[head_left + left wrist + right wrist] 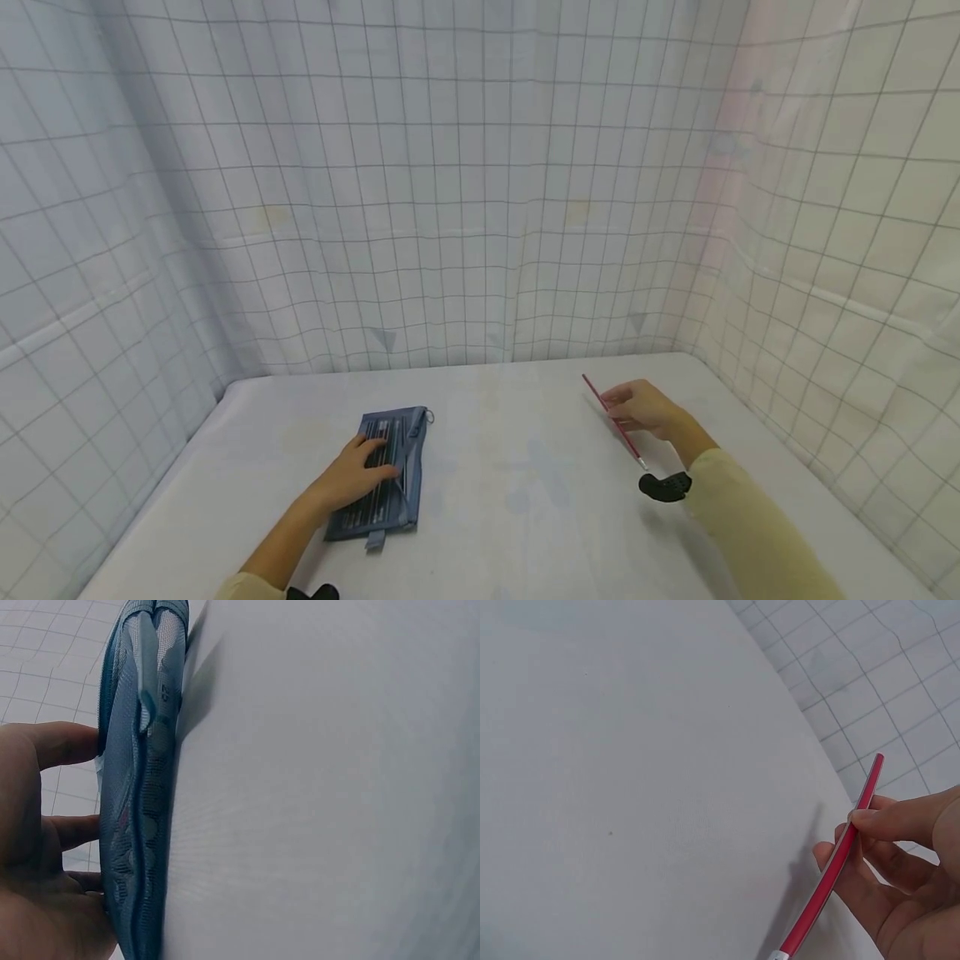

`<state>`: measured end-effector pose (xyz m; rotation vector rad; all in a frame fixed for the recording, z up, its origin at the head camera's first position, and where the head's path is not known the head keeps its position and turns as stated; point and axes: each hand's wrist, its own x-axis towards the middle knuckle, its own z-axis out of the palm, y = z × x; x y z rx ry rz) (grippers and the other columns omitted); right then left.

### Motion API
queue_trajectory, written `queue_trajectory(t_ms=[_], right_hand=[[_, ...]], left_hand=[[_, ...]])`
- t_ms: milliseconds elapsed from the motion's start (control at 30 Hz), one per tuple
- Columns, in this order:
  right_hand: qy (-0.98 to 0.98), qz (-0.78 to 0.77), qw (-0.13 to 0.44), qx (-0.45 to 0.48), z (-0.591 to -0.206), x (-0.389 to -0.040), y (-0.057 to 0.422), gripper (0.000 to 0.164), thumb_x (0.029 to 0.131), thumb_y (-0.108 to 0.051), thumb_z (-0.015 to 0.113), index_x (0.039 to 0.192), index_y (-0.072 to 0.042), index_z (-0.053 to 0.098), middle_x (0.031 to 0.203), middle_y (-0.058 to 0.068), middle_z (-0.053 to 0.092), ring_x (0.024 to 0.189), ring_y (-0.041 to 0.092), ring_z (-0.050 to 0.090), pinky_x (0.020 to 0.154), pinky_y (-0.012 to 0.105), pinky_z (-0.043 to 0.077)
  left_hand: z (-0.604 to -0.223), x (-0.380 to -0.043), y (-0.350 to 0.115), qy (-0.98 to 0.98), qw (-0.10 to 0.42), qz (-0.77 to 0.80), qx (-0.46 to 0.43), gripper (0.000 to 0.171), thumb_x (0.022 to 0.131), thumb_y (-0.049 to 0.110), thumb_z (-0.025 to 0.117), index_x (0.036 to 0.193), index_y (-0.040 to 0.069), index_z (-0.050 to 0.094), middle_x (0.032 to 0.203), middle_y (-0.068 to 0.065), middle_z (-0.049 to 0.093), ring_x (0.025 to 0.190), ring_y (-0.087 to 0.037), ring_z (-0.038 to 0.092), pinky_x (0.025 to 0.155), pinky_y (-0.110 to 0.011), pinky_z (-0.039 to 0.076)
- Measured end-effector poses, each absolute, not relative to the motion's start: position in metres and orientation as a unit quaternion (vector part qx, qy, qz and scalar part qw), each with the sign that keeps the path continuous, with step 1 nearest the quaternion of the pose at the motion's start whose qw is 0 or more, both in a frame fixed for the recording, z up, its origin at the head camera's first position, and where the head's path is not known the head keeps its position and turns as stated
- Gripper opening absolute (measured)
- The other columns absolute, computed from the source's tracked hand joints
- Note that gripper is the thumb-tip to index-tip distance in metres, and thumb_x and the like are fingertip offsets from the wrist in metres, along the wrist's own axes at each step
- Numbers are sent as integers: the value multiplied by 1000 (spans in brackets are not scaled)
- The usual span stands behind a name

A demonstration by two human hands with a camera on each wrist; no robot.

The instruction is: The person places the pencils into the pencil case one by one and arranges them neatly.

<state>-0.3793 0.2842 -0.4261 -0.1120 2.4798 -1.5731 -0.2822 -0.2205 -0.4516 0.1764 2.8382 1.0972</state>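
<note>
A flat blue zip pencil case [412,492] lies on the left half of the table, with several slim sticks showing through its window. My left hand [352,477] rests on it, thumb and fingers spread over the window. From the side, the left wrist view shows the fingertips touching the upper face of the case [139,795]. Over on the right, my right hand [641,408] pinches a slim red pencil [624,435] between thumb and fingers. The pencil [817,898] slants above the table, its pale end toward me.
The table [495,467] has a white cover. White cloth walls [465,208] with a dark grid stand along its back and both sides. A fabric tab [375,540] sticks out at the case's near edge, and a small ring [430,416] hangs at its far corner.
</note>
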Motion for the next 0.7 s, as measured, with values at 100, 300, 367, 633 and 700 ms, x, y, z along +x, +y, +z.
queue_trajectory(t_ms=[100, 300, 367, 633, 700], right_hand=[[842, -529, 101, -35, -426, -379, 281, 40, 96, 4, 67, 134, 11, 60, 124, 24, 64, 96, 25, 69, 84, 42, 60], [845, -524, 101, -38, -424, -379, 277, 38, 97, 4, 67, 134, 12, 60, 122, 24, 64, 95, 25, 69, 83, 42, 61], [843, -526, 103, -38, -422, -379, 275, 38, 97, 4, 66, 133, 13, 60, 122, 25, 64, 95, 26, 69, 82, 41, 61], [828, -548, 114, -26, -421, -381, 258, 37, 96, 5, 65, 132, 14, 60, 117, 25, 67, 91, 26, 68, 80, 41, 61], [827, -550, 114, -16, -423, -383, 253, 37, 96, 5, 65, 132, 14, 60, 115, 24, 68, 90, 26, 68, 80, 41, 61]], left_hand=[[-451, -282, -220, 931, 45, 357, 60, 74, 96, 38, 68, 151, -7, 43, 159, -43, 17, 143, -65, 20, 109, -77, 24], [-451, -283, -219, 931, 46, 357, 60, 73, 97, 37, 68, 151, -6, 43, 159, -42, 17, 143, -64, 19, 109, -76, 23], [-451, -283, -220, 931, 45, 358, 60, 74, 96, 37, 68, 151, -6, 43, 159, -42, 16, 143, -65, 19, 110, -76, 23], [-453, -284, -220, 931, 43, 357, 58, 74, 96, 37, 68, 150, -7, 44, 159, -42, 17, 143, -65, 20, 109, -76, 23], [-453, -283, -220, 930, 44, 359, 60, 74, 96, 37, 68, 150, -7, 44, 159, -42, 17, 143, -65, 20, 109, -77, 23]])
